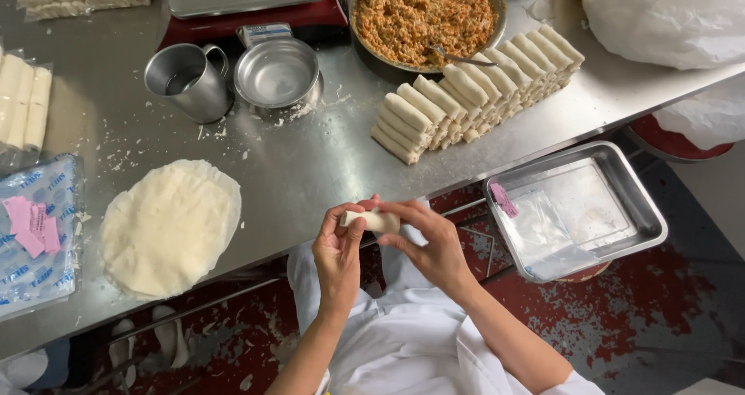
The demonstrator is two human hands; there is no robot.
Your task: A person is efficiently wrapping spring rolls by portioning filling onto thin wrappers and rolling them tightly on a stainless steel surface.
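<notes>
Both hands pinch a soft, light spring roll (372, 221) over the table (310, 162) edge: left hand (339, 257) and right hand (434, 244) grip opposite ends, likely easily crushed.

1. One steel mug (188, 81) left of the filling bowl (423, 19).
2. One small empty bowl (277, 73) beside it.
3. One steel tray (576, 209) below-right.
4. One wrapper stack (171, 228) lower-left.
</notes>
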